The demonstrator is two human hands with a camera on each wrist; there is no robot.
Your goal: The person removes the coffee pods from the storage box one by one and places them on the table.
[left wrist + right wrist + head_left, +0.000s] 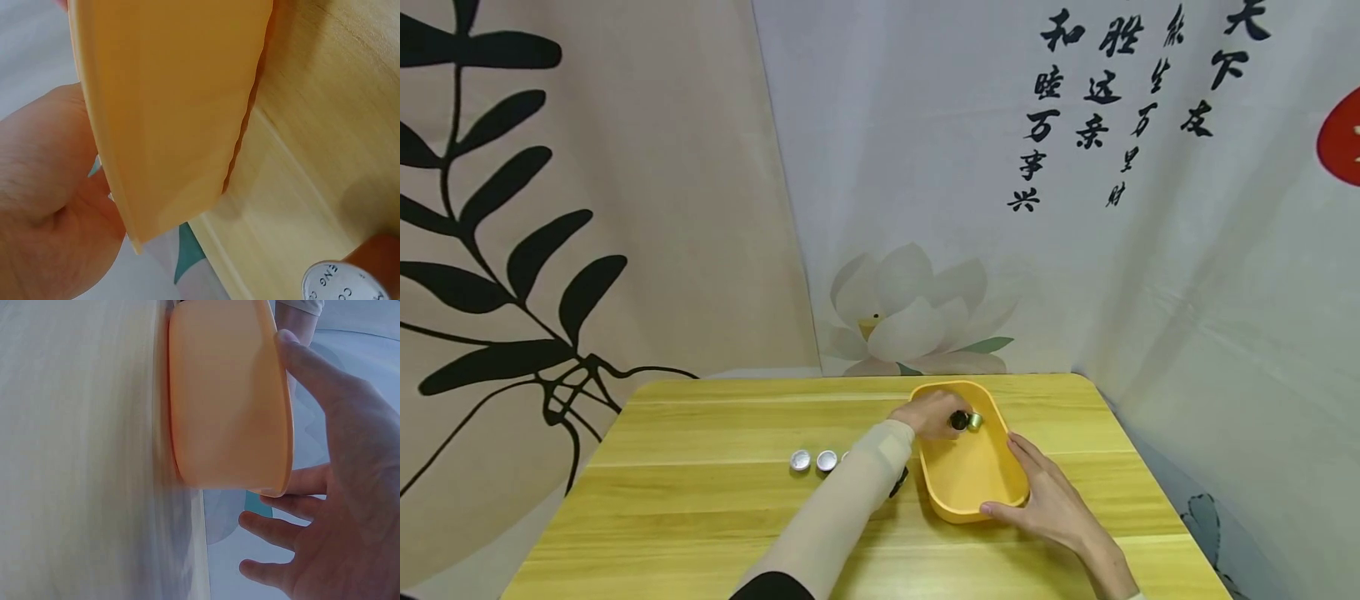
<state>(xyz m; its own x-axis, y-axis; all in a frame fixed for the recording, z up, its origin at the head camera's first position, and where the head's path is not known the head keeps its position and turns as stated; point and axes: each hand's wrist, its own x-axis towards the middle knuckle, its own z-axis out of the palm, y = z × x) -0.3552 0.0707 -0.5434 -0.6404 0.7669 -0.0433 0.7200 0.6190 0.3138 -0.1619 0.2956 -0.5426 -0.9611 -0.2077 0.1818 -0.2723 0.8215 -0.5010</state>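
My left hand (934, 414) reaches into the yellow tray (951, 510) at its far end, fingers bent around a small dark-ended cylinder (958, 420). Right beside it in the tray is a greenish-gold cylinder (975, 422). In the left wrist view the tray's side wall (175, 112) hides those fingers. My right hand (1051, 498) rests on the tray's near right corner, thumb on the near rim and fingers along the right side. The right wrist view shows its thumb (312, 365) touching the rim, with the other fingers spread and fairly straight.
Left of the tray, small cylinders with silvery round tops, such as this one (800, 460) and another (826, 461), stand in a row, partly behind the left sleeve (850, 500). One top (344, 284) bears printed letters. Printed curtains hang behind the wooden table (700, 500).
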